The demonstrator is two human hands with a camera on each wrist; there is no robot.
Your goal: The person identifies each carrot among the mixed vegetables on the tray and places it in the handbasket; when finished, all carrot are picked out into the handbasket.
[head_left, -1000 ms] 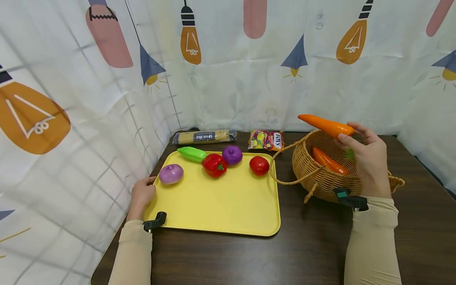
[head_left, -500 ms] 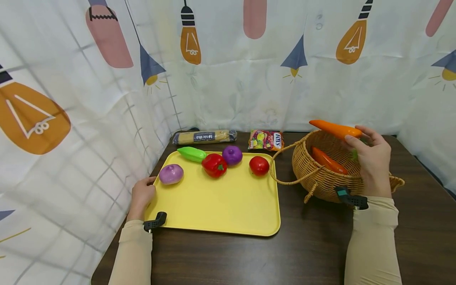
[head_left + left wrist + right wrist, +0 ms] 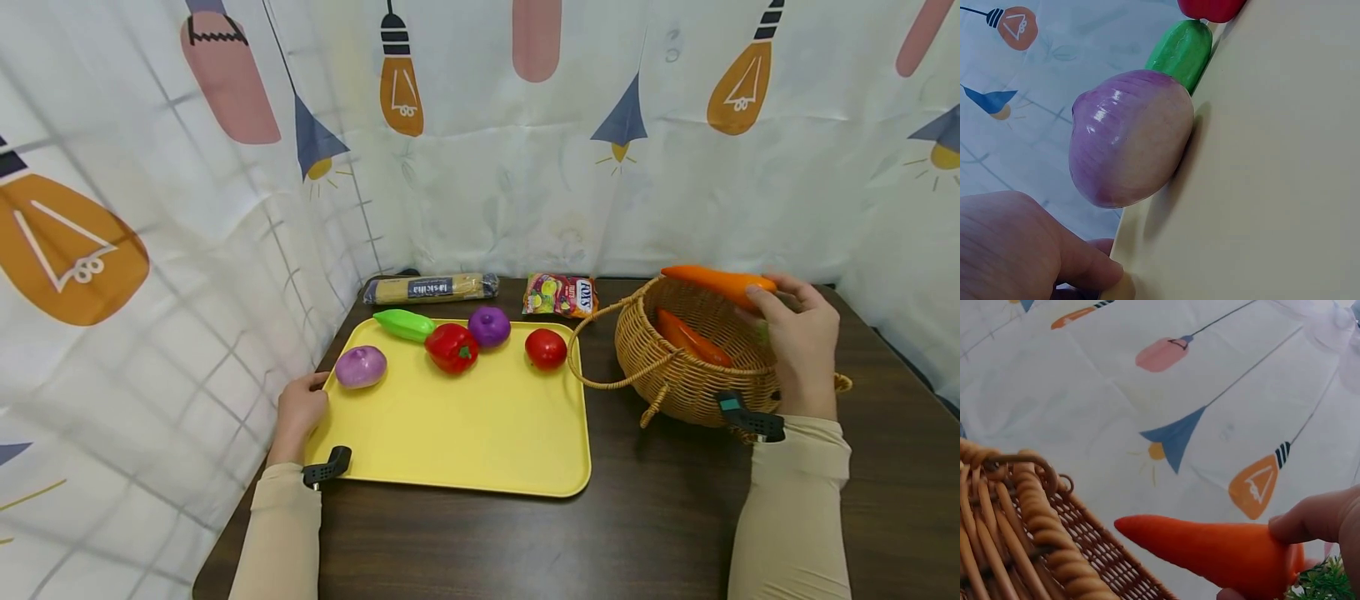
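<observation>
My right hand pinches an orange carrot by its thick end, over the back of the wicker basket. In the right wrist view its leafy green top shows under the fingers, and the tip points towards the woven rim. Inside the basket lies another carrot. At the far left my left hand grips the edge of the yellow tray, thumb on the rim. Right beside that hand sits a purple onion, with a green cucumber behind it.
Along the tray's back are a red bell pepper, a round purple vegetable and a tomato. The basket's looped handle reaches over the tray's right edge. Behind the tray lie a pasta pack and a candy bag; a printed curtain surrounds the table.
My right hand has moved to the right and lower with the carrot, which now hangs closer over the basket's opening. The left hand keeps its place on the tray.
</observation>
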